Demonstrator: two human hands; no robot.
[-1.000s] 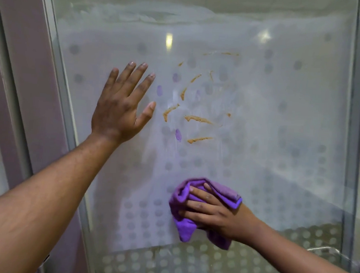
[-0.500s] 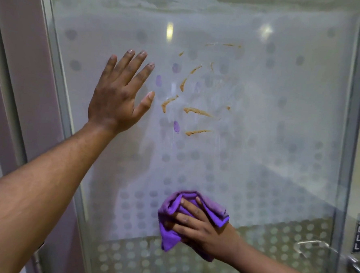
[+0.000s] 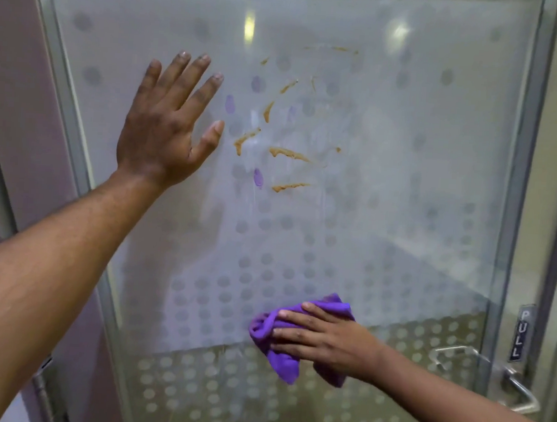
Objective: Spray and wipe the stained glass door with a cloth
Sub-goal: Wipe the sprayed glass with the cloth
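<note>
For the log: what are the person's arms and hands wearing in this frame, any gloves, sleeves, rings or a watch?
Nothing is worn on what shows. The left hand and right hand are bare, with no gloves and no rings visible on the fingers. Both forearms are uncovered up to the frame edge, so no sleeve appears, and neither wrist carries a watch or band. Fingernails are short and unpainted.

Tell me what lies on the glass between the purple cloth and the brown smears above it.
In the head view, only frosted glass door with grey dots and faint wet streaks separates the purple cloth from the brown smears; nothing else lies there.
</note>
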